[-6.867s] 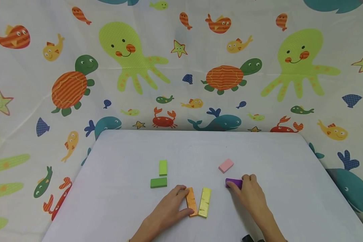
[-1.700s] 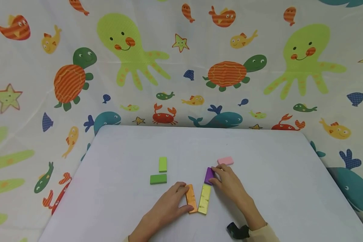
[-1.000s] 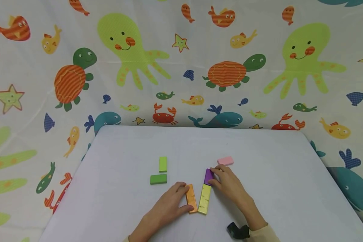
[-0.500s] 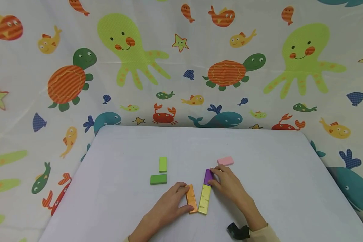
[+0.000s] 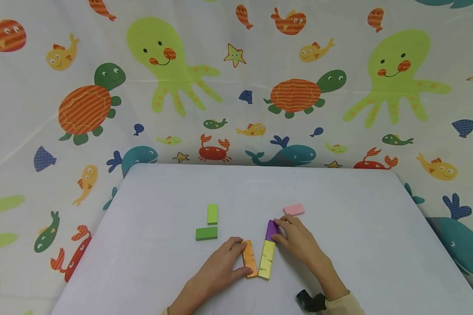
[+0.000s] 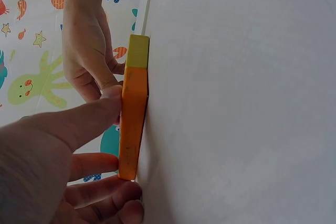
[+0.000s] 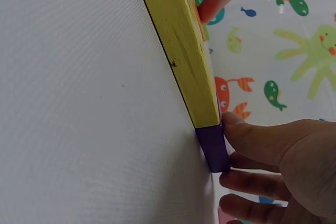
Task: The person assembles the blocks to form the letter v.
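My left hand (image 5: 224,262) holds the orange block (image 5: 249,259) with the thumb at its near end and fingers at its far end; the block lies flat on the table. My right hand (image 5: 299,236) pinches the short purple block (image 5: 271,230) between thumb and fingers. That purple block stands end to end with the far end of the long yellow block (image 5: 266,260); in the right wrist view the yellow (image 7: 184,51) and purple (image 7: 212,148) ends meet. Orange and yellow lie close at their near ends and spread apart away from me, like a narrow V.
A light green block (image 5: 212,214) lies lengthwise behind a green block (image 5: 206,233) set crosswise, left of the orange one. Just beyond my right fingers is a pink block (image 5: 294,209). A black wrist camera (image 5: 310,301) sits by my right sleeve. All rest on the white table (image 5: 153,210).
Since the oldest frame, my right hand has brought the purple block leftward and turned it against the yellow block's far end. The pink block has turned slightly. Over the last second both hands stay nearly still.
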Demonstrator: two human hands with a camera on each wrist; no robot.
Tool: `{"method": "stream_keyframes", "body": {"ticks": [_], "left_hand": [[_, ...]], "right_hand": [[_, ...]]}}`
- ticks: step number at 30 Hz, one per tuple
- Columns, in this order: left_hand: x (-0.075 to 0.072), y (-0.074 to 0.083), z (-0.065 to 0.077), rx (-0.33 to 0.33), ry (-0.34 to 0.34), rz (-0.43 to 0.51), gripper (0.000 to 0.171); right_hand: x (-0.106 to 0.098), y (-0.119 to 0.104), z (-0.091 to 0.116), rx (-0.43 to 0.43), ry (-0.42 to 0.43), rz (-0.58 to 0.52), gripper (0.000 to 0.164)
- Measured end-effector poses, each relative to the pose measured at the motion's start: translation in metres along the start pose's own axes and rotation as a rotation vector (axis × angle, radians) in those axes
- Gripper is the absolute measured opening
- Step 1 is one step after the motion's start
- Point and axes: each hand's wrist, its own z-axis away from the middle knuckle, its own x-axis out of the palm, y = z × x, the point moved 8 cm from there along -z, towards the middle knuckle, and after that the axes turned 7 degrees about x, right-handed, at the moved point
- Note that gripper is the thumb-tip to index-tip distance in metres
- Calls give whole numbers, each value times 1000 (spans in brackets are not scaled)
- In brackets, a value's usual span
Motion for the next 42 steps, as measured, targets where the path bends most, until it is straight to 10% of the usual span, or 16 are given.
{"method": "stream_keyframes", "body": {"ticks": [42], "left_hand": [[-1, -3, -1, 4, -11, 7, 66]], "right_hand": [[-21, 12, -12, 112, 121, -79, 59]]}}
